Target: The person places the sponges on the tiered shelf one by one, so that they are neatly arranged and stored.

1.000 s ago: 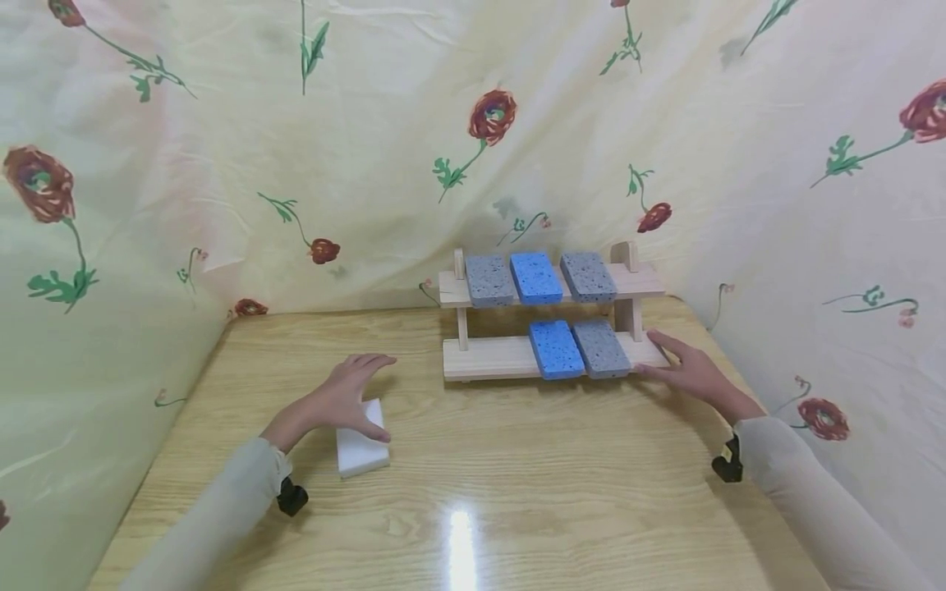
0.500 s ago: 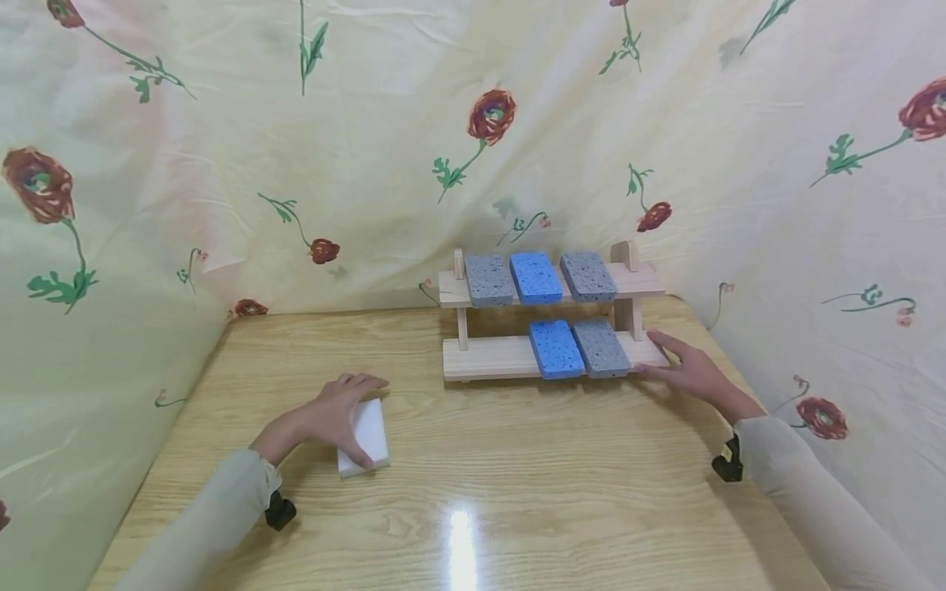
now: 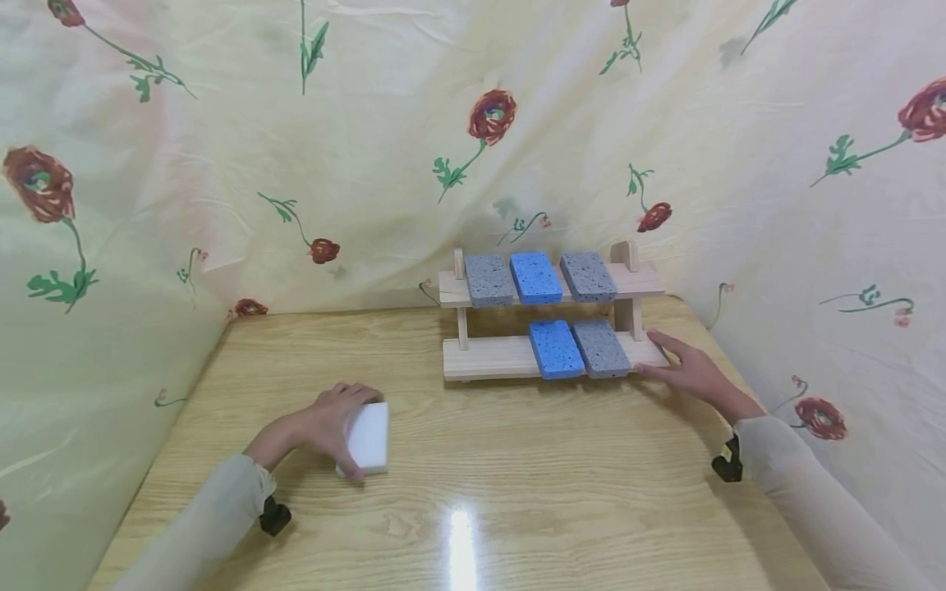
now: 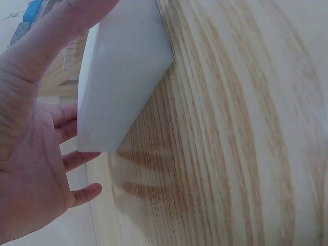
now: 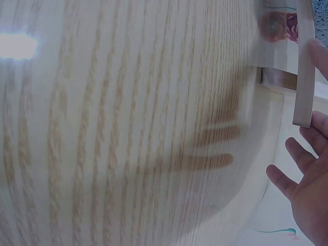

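In the head view my left hand (image 3: 328,423) grips a white rectangular block (image 3: 369,439) on the left of the table, its thumb at the near end and fingers at the far end. The left wrist view shows the white block (image 4: 125,77) close up, at the table surface; whether it is lifted I cannot tell. My right hand (image 3: 687,369) holds the right end of the lower board of a two-tier wooden rack (image 3: 491,359). In the right wrist view, thumb and fingers of the right hand (image 5: 312,179) lie on either side of that board's end (image 5: 305,97).
On the upper board rest two grey speckled blocks (image 3: 489,281) and a blue one (image 3: 535,277). The lower board carries a blue speckled block (image 3: 556,349) beside a grey one (image 3: 601,348). Flowered cloth (image 3: 384,164) hangs behind and along both sides of the wooden table (image 3: 517,476).
My left hand has come down and back onto the white block and closed on it. The block has turned slightly clockwise. The right hand and the rack have stayed put.
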`<state>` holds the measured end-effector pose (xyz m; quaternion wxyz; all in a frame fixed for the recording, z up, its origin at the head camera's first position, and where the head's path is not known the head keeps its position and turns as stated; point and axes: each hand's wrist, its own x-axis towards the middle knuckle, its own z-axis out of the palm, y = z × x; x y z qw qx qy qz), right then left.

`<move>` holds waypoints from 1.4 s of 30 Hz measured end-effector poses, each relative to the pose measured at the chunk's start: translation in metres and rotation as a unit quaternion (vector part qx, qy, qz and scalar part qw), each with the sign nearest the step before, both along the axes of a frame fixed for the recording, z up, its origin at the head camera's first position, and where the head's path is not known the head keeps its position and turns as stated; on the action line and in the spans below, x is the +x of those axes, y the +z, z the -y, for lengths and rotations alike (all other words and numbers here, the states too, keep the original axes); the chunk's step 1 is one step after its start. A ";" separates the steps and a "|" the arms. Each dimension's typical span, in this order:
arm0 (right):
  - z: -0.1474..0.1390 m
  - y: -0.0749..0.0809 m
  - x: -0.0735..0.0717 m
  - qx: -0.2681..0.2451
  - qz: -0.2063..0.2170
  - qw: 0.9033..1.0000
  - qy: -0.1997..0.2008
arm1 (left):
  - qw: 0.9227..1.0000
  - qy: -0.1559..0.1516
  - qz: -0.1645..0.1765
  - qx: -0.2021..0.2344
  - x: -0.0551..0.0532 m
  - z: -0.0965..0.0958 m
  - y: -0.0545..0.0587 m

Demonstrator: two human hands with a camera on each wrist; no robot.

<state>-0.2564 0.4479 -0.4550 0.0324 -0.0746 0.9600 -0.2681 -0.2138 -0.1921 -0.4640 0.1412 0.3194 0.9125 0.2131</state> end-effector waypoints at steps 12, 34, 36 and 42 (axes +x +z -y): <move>-0.001 -0.001 0.001 0.004 -0.003 1.000 -0.002 | 0.999 0.042 0.006 0.019 -0.003 0.010 0.003; -0.001 -0.001 -0.002 0.008 -0.005 1.000 0.002 | 0.997 0.062 0.014 0.038 -0.012 0.013 -0.008; -0.002 -0.001 -0.002 0.010 -0.005 1.000 0.001 | 0.997 0.063 0.014 0.037 -0.013 0.013 -0.007; -0.001 -0.001 -0.002 0.011 -0.001 1.000 0.001 | 0.997 0.070 0.020 0.037 -0.014 0.012 -0.005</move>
